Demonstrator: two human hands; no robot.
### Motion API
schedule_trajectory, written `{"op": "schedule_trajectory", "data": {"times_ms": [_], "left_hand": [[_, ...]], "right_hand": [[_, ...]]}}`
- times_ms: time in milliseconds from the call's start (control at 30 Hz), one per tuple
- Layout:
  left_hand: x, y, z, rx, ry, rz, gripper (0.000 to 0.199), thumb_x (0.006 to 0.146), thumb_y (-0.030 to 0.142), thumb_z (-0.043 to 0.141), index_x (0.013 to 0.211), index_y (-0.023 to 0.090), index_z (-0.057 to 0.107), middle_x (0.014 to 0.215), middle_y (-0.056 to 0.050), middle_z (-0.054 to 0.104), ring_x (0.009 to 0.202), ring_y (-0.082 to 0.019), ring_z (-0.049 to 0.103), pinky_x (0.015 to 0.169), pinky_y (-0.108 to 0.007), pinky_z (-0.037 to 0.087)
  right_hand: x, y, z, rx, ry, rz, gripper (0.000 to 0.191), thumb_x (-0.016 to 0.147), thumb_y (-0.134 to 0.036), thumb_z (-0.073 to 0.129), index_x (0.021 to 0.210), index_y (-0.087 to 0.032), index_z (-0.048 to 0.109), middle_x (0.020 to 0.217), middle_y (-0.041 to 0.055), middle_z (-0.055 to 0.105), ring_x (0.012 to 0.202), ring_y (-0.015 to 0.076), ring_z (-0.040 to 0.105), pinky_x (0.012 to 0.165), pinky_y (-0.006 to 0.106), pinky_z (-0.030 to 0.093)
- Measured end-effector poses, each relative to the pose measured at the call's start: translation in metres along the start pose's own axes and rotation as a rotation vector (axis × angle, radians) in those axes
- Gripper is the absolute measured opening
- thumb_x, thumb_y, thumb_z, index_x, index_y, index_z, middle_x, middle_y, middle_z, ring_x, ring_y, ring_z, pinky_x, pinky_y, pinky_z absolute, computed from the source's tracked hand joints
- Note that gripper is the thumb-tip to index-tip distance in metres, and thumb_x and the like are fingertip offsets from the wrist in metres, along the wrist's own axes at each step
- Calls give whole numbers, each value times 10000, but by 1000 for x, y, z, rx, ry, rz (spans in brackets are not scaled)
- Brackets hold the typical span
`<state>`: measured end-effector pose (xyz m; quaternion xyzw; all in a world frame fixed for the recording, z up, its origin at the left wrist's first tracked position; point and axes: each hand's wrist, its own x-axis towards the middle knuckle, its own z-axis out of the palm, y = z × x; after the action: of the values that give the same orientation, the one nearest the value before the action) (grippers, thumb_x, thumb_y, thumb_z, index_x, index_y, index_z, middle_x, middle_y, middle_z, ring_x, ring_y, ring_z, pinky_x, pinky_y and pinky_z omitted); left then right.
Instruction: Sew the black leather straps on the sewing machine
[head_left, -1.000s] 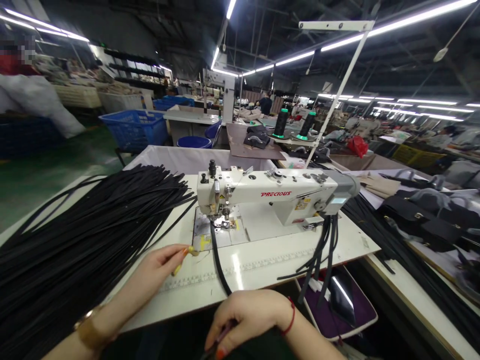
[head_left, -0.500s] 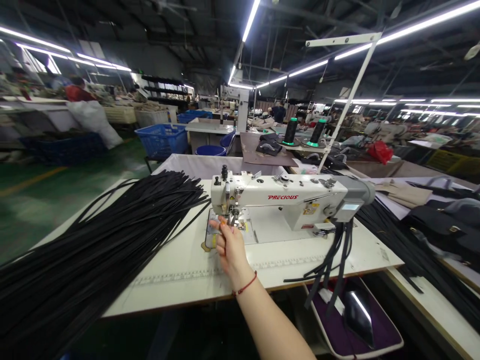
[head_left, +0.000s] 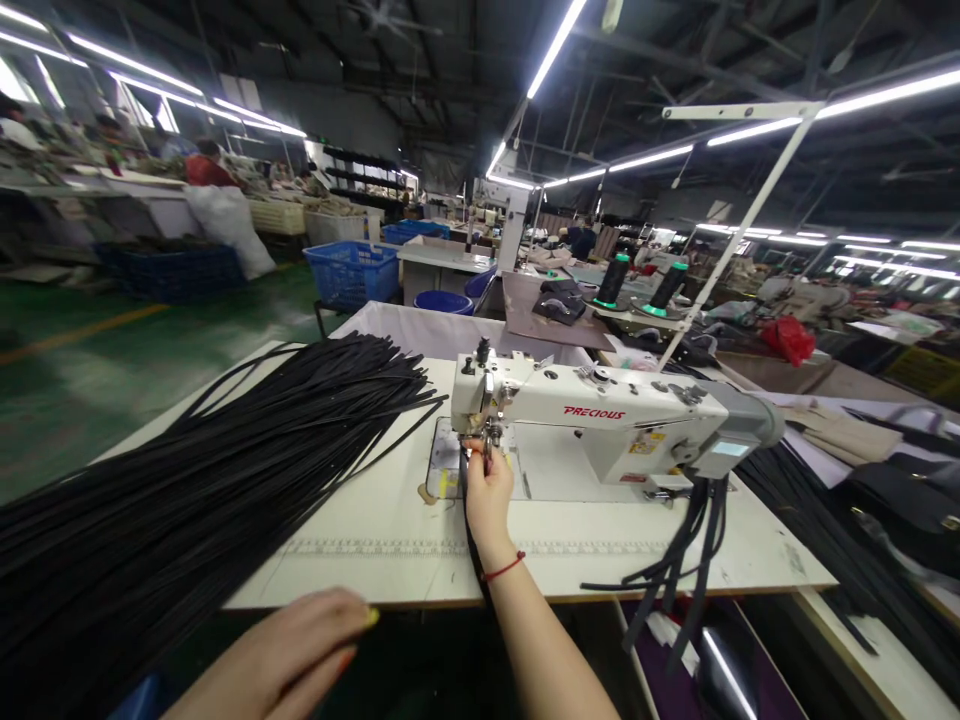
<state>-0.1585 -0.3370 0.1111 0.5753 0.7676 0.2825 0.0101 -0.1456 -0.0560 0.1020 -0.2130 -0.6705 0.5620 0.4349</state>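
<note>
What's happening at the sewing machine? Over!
Right hand at machine, partly blocking view. Left hand near table, blurred. Black strap beside right hand, running off table.

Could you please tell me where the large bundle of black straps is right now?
In the head view, the bundle of black straps lies across the left side of the white table, left of the sewing machine.
</note>
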Motion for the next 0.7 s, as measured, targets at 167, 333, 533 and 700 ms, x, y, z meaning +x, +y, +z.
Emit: {"op": "schedule_trajectory", "data": {"times_ms": [167, 333, 533, 700], "left_hand": [[106, -42, 22, 14, 19, -26, 310, 955, 180, 431, 1179, 229, 639, 1218, -48, 659, 1131, -201, 605, 1025, -333, 480], [163, -51, 50, 145, 12, 11, 353, 865, 81, 500, 1169, 205, 630, 1229, -74, 638, 1100, -254, 587, 1003, -436, 463], [172, -65, 57, 160, 109, -29, 203, 916, 204, 522, 1089, 173, 623, 1121, -93, 637, 1049, -261, 578, 969, -438, 455], [168, -76, 68, 148, 114, 49, 338, 921, 285, 567, 1256, 241, 562, 1311, -77, 567, 1223, -269, 497, 1084, -477, 348]], "right_hand": [[4, 1, -8, -242, -79, -164, 251, 875, -182, 470, 940, -186, 713, 906, 66, 742, 847, 222, 648, 811, 338, 448], [13, 4, -19, -396, -194, -287, 268, 868, -153, 465, 986, -172, 704, 907, 82, 753, 798, 225, 670, 746, 331, 473], [20, 6, -26, -590, -283, -435, 292, 886, -114, 437, 1022, -169, 689, 906, 70, 762, 776, 205, 700, 708, 300, 505], [21, 5, -28, -622, -293, -476, 270, 888, -100, 451, 1018, -166, 678, 924, 73, 765, 791, 189, 715, 712, 276, 526]]}}
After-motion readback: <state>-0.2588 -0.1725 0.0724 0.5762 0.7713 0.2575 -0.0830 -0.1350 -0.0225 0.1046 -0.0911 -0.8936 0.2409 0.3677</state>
